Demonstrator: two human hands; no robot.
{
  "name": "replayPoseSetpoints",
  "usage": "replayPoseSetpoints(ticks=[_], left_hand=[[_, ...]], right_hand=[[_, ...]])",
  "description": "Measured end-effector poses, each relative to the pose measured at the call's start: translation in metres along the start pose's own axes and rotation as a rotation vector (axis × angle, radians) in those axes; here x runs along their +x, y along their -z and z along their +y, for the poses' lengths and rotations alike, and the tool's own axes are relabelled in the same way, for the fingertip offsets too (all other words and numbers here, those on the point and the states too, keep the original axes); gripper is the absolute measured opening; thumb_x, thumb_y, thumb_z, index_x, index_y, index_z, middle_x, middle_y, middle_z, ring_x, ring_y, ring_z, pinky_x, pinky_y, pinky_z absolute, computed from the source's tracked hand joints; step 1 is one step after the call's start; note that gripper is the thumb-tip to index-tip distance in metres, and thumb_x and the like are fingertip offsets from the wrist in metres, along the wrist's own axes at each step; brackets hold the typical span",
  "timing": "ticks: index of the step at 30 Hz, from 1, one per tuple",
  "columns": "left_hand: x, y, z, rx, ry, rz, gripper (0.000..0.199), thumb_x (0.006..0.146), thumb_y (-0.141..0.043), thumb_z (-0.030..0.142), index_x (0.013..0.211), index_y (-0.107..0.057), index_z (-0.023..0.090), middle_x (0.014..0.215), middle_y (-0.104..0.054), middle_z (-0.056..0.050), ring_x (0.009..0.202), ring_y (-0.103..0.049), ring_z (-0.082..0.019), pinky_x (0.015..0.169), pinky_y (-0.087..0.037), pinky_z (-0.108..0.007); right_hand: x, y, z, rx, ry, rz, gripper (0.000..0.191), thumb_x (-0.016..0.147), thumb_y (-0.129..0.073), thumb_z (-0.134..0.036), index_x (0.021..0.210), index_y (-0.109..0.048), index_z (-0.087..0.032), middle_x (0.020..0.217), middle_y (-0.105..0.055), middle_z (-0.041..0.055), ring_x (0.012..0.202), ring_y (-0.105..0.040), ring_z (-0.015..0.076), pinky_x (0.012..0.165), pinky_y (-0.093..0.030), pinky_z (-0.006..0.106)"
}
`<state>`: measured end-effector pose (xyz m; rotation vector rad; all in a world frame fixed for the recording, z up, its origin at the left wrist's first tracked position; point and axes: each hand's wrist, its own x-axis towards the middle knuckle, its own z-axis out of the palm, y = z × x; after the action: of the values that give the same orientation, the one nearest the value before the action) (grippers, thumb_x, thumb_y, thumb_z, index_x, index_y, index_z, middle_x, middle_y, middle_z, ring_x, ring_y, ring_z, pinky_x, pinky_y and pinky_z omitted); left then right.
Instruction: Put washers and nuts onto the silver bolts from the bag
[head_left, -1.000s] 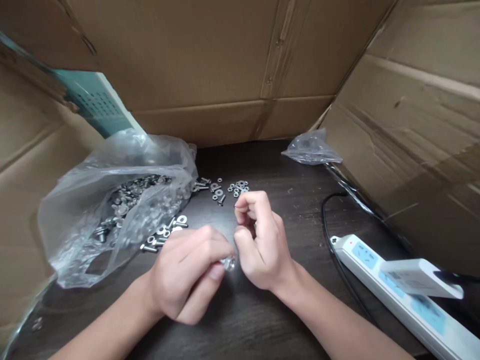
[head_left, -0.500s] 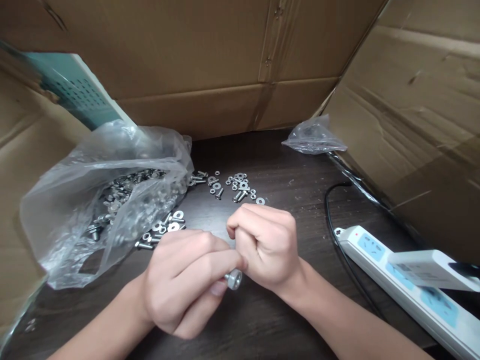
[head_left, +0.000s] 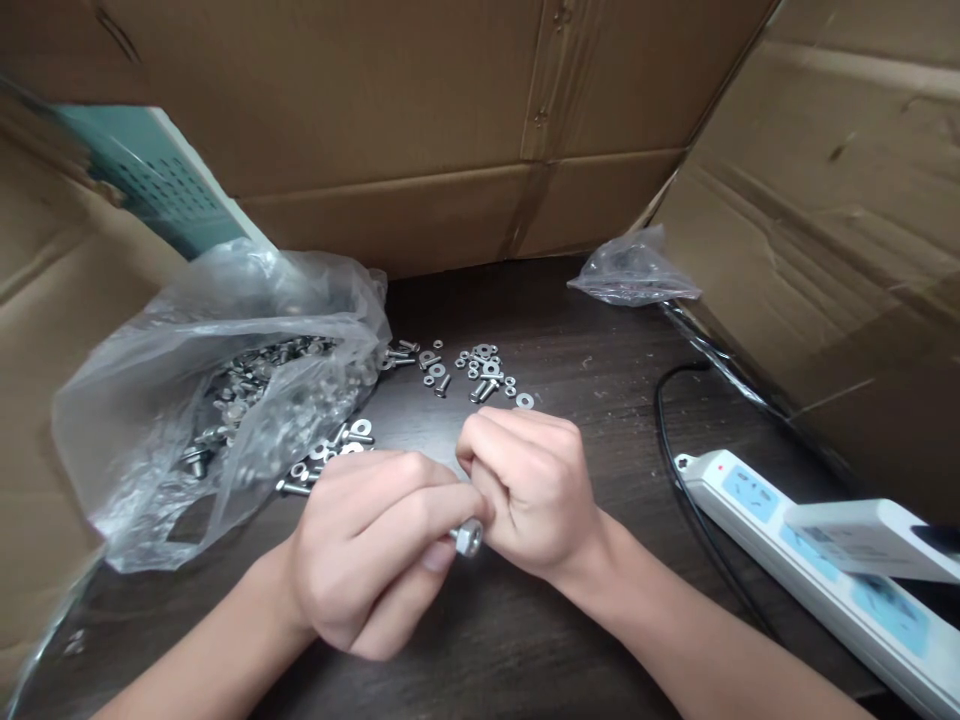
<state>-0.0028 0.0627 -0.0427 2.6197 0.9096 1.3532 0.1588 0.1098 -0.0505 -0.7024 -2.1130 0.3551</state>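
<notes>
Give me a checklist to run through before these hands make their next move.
1. Left hand grips the hex-ended metal piece: ok, pinched between thumb and fingers.
2. Right hand is free of parts: cannot tell, its curled fingers hide whatever may be inside.
3. Large plastic bag is open: ok, with metal parts showing inside.
4. Loose parts lie apart by kind: not ok, bolts, nuts and washers are mixed on the table.
5. Power strip is clear of both hands: ok, off to the right.
</notes>
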Motion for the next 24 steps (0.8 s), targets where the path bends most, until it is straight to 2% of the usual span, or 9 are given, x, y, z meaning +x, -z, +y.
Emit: replayPoseSetpoints(ticks=[10, 18, 24], left_hand=[[-0.0027, -0.0003, -0.0032, 0.036, 0.021, -0.016, 0.027, 0.089, -0.043, 0.008, 0.113, -0.056, 0.015, 0.080, -0.065, -0.005, 0.069, -0.064, -0.014, 0.059, -0.048, -0.025], [-0.0046, -0.0021, -0.0015, 0.006, 0.033, -0.060, 0.017, 0.087, -0.044, 0.008, 0.099, -0.054, 0.014, 0.073, -0.059, -0.004, 0.064, -0.059, -0.014, 0.056, -0.045, -0.027], [-0.0075, -0.0017, -0.0064, 0.054, 0.077, -0.003, 0.028, 0.090, -0.045, 0.008, 0.115, -0.057, 0.012, 0.085, -0.063, -0.007, 0.072, -0.061, -0.015, 0.060, -0.045, -0.027]], right_hand=[[-0.0027, -0.0023, 0.0049, -0.139, 0.022, -0.009, 0.025, 0.088, -0.045, -0.016, 0.062, -0.045, -0.018, 0.058, -0.050, 0.0005, 0.053, -0.038, 0.0111, 0.057, -0.027, 0.028], [-0.0021, -0.0012, 0.0047, -0.188, 0.002, 0.001, 0.026, 0.085, -0.039, -0.010, 0.061, -0.046, -0.017, 0.057, -0.049, 0.0008, 0.052, -0.036, 0.0115, 0.056, -0.027, 0.030], [-0.0018, -0.0021, 0.0065, -0.209, -0.006, 0.019, 0.024, 0.084, -0.044, -0.011, 0.061, -0.045, -0.017, 0.057, -0.049, 0.0005, 0.053, -0.037, 0.0110, 0.056, -0.027, 0.029]])
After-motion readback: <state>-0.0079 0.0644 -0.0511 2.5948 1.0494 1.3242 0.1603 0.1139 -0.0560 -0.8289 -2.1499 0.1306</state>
